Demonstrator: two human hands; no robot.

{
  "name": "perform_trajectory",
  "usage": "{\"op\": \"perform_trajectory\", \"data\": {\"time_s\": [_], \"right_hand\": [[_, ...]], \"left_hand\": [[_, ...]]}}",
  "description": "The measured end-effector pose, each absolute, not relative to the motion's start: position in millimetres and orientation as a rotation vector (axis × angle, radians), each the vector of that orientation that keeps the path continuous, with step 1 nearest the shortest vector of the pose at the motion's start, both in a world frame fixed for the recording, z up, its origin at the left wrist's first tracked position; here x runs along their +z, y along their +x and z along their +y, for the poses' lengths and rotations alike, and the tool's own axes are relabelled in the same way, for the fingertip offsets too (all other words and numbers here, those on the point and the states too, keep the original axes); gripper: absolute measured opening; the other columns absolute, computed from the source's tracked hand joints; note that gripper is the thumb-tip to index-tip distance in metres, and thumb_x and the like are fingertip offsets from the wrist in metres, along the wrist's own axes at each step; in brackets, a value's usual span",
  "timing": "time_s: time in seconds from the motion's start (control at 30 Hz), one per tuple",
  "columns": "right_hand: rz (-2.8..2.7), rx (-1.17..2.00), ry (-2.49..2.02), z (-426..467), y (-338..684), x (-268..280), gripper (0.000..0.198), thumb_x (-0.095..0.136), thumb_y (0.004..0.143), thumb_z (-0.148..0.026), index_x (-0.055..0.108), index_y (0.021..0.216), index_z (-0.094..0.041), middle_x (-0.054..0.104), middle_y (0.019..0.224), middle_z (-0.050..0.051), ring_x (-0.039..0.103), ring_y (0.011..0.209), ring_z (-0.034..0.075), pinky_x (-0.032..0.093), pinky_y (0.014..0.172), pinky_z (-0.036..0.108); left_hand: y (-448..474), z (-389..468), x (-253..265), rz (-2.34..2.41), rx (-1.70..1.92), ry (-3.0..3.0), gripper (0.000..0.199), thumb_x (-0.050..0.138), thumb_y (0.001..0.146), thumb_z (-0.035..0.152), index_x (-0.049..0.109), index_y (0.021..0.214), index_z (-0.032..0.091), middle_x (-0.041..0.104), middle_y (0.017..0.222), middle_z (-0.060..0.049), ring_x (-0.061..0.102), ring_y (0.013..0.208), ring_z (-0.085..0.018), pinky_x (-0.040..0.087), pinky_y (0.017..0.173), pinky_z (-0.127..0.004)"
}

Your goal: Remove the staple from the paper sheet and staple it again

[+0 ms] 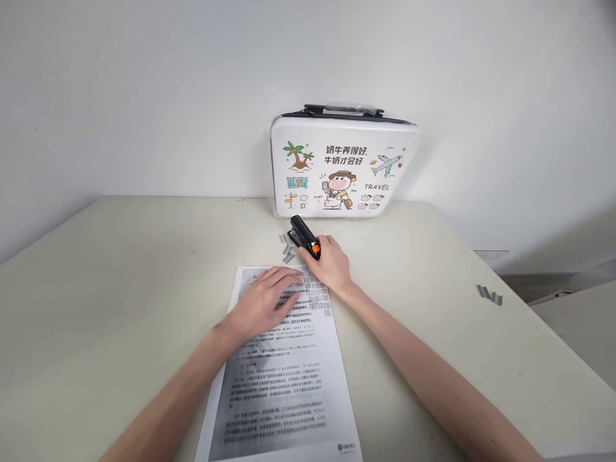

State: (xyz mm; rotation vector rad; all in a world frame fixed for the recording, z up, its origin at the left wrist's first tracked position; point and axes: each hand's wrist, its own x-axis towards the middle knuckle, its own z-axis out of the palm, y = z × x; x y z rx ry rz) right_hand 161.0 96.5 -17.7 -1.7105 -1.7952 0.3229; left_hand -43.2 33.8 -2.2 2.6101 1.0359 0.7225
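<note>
A printed sheet of paper (283, 385) lies on the table in front of me, its far right part covered with many rows of staples (318, 296). My left hand (269, 296) rests flat on the upper part of the sheet, fingers apart and pointing to the right. Just past the sheet's far right corner, my right hand (331, 264) is closed around the rear of a black stapler (303, 232) with an orange part. The stapler's front points away and to the left, off the paper. Several grey strips of staples (287, 250) lie left of it.
A white case (344, 167) with cartoon pictures and a black handle stands against the wall at the back of the table (120, 289). More staple strips (489, 294) lie near the table's right edge. Beyond that edge is a lower surface (577, 321).
</note>
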Motion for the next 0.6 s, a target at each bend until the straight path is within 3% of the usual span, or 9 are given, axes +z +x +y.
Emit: {"op": "perform_trajectory", "data": {"time_s": [0.2,0.4,0.6], "right_hand": [[-1.837,0.214,-1.761,98.4,188.5,-18.3,0.026,0.057,0.098,-0.048,0.056,0.091,-0.023,0.063,0.097,0.006,0.063,0.091,0.024,0.043,0.070,0.032],[-1.781,0.225,-1.797,83.9,243.3,-20.6,0.031,0.059,0.095,-0.053,0.051,0.085,-0.025,0.060,0.092,0.005,0.059,0.079,0.023,0.040,0.064,0.032],[-1.836,0.414,-1.623,49.3,303.3,-21.0,0.042,0.058,0.093,-0.066,0.053,0.083,-0.025,0.056,0.085,0.003,0.055,0.072,0.021,0.046,0.070,0.035]], "left_hand": [[-44.3,32.9,-2.3,1.033,0.700,2.630,0.024,0.050,0.108,0.031,0.065,0.125,0.024,0.068,0.138,-0.007,0.060,0.134,-0.026,0.048,0.115,-0.050],[-47.1,32.8,0.8,1.030,0.646,2.629,0.027,0.058,0.105,0.039,0.065,0.127,0.026,0.066,0.142,-0.006,0.059,0.136,-0.026,0.046,0.117,-0.049],[-50.6,35.1,6.7,1.011,0.579,2.613,0.052,0.076,0.090,0.056,0.066,0.133,0.028,0.063,0.148,-0.008,0.057,0.139,-0.031,0.043,0.120,-0.052]]}}
